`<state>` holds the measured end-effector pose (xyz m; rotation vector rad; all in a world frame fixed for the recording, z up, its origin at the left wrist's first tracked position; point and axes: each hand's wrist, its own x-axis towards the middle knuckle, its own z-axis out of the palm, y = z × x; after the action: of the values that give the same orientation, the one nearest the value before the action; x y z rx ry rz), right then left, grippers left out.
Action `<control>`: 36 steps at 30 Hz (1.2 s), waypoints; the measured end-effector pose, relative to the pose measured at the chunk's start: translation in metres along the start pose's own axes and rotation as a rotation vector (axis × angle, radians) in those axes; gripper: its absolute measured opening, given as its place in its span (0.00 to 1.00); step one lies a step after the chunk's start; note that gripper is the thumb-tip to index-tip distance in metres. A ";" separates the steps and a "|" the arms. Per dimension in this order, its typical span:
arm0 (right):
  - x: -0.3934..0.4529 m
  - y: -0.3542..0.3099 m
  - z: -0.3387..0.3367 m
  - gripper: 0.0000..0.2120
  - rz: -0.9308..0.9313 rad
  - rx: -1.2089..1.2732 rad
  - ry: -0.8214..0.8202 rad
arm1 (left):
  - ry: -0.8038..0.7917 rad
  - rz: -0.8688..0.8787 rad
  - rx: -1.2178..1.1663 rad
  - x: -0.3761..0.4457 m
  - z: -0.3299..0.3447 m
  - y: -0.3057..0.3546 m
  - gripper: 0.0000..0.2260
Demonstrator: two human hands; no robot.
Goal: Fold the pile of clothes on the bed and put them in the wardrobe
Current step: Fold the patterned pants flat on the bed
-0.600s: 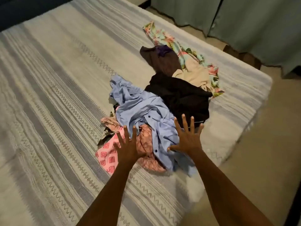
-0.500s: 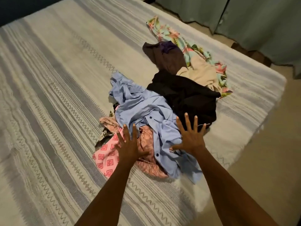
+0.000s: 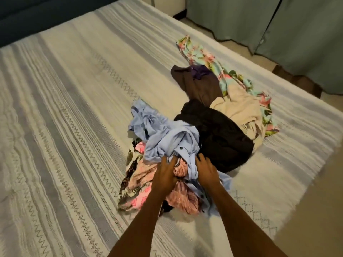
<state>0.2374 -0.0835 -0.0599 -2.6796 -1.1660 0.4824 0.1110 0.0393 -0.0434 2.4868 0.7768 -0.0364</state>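
A pile of clothes lies on the right half of the bed (image 3: pixel 74 108). Nearest me is a light blue shirt (image 3: pixel 167 138), bunched over a pink patterned garment (image 3: pixel 183 199). Beyond it are a black garment (image 3: pixel 222 141), a beige one (image 3: pixel 239 106), a brown one (image 3: pixel 196 86) and a floral cloth (image 3: pixel 202 54). My left hand (image 3: pixel 164 177) digs into the blue shirt's lower folds, its fingertips hidden in the fabric. Beside it, my right hand (image 3: pixel 206 170) curls its fingers round the same shirt at the edge of the black garment.
The bed has a striped grey-and-white cover, and its corner and right edge lie just past the pile. Tan floor (image 3: pixel 315 210) runs along the right. Grey-green curtains (image 3: pixel 278 25) hang at the back right. A dark panel (image 3: pixel 37 15) borders the bed at the top left.
Both hands were spread flat over the pile's near edge. They have moved forward and closed into the blue shirt, which is now bunched higher. The view has moved closer.
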 end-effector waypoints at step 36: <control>-0.002 -0.068 0.078 0.61 -0.067 -0.086 -0.277 | -0.338 -0.485 0.033 -0.002 -0.031 -0.113 0.53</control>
<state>0.1623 -0.0362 -0.1125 -2.6976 -1.3723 0.8312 0.0450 0.1318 -0.0703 2.1780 1.2064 -0.6266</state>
